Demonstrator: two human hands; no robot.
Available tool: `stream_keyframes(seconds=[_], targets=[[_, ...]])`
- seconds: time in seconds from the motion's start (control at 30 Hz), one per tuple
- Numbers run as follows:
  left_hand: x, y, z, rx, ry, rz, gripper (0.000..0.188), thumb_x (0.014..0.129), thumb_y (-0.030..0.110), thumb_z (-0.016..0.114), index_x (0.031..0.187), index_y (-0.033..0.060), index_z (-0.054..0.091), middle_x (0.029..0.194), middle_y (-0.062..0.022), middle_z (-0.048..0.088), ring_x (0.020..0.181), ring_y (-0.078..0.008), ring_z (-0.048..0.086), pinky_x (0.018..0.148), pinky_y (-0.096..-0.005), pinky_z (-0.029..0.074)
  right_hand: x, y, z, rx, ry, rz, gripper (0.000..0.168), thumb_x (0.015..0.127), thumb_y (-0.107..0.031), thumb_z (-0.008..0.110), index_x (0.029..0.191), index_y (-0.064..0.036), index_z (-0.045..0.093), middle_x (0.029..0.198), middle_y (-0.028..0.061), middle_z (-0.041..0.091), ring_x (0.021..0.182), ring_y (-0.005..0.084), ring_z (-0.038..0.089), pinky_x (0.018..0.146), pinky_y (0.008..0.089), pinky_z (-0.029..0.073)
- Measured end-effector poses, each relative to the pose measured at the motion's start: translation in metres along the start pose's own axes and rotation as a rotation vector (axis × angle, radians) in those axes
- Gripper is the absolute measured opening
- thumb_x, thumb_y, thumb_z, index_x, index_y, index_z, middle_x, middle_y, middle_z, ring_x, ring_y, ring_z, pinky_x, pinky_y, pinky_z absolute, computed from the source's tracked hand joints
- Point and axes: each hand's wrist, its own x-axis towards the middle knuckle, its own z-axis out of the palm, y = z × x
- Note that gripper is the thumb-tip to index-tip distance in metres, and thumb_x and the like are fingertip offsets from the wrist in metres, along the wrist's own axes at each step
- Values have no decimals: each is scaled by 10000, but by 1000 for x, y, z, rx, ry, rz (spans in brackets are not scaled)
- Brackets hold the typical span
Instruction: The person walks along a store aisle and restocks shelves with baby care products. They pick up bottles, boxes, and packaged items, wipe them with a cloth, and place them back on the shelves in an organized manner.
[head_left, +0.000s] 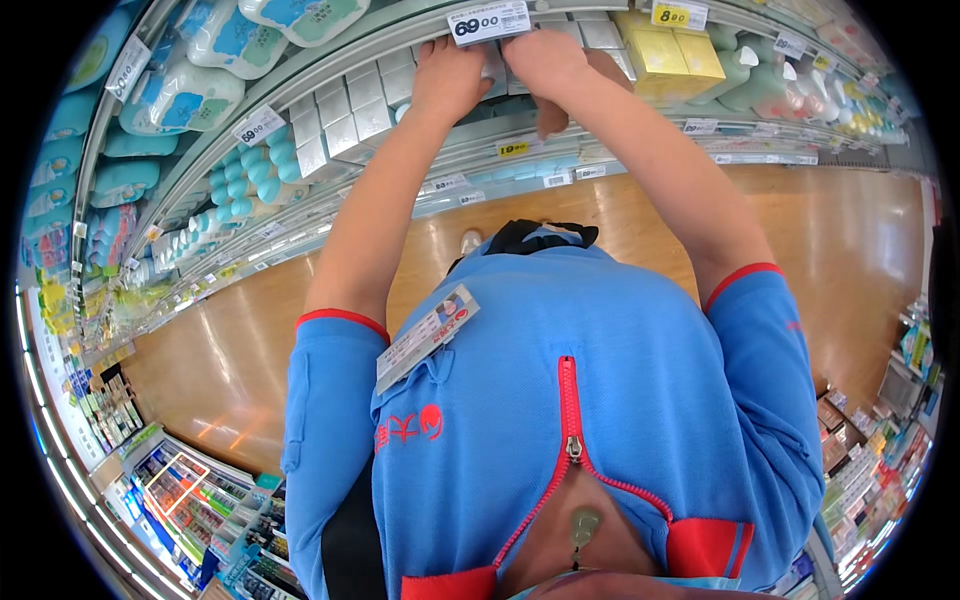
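Note:
Both my arms reach up to a store shelf at the top of the head view. My left hand (452, 75) is over the front of the silver-white boxes (365, 91), its fingertips hidden behind the shelf edge and price tag (489, 22). Close to its right, my right hand (546, 64) is bent at the wrist over more silver boxes, some fingers out of sight. Whether either hand grips a box cannot be made out. Yellow boxes (669, 60) stand to the right of my right hand.
Pump bottles (757, 75) stand farther right on the shelf. Teal-capped bottles (259, 169) and large white-and-blue packs (184, 97) are on the left. Lower shelf rails run beneath my forearms, above a brown glossy floor (645, 217). Stocked displays (187, 502) stand behind me.

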Motion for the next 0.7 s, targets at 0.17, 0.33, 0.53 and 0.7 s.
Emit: stream_keyframes(seconds=[0.17,0.33,0.53,0.7], targets=[[-9,-4,4,-167,-45,24,499,763,286,775,1180,77,599,1144,-98,637,1105,-302,582,936,-458,405,-1,2,8,110,125,-32,325,838,-63,605,1162,-33,606,1148,177,648,1006,306,677,771,419,581],[-21,0,-8,-197,-167,22,530,776,283,768,1232,90,583,1165,-99,634,1110,-298,584,977,-460,378,-21,-6,-1,84,119,-84,283,839,-74,604,1116,-26,633,1135,162,623,975,315,680,763,429,579],[-30,4,-11,-266,-127,71,559,794,308,757,1282,102,577,1185,-101,635,1103,-308,587,1024,-451,346,-37,3,-13,55,12,-156,259,839,-78,601,1077,1,667,1127,169,604,967,326,681,751,421,582],[-26,-1,-5,-315,11,86,473,861,390,685,1231,101,624,1175,-122,640,1125,-305,575,1016,-452,355,-33,7,4,76,14,-181,333,832,-81,610,1156,-13,641,1121,169,604,931,332,688,735,422,585]])
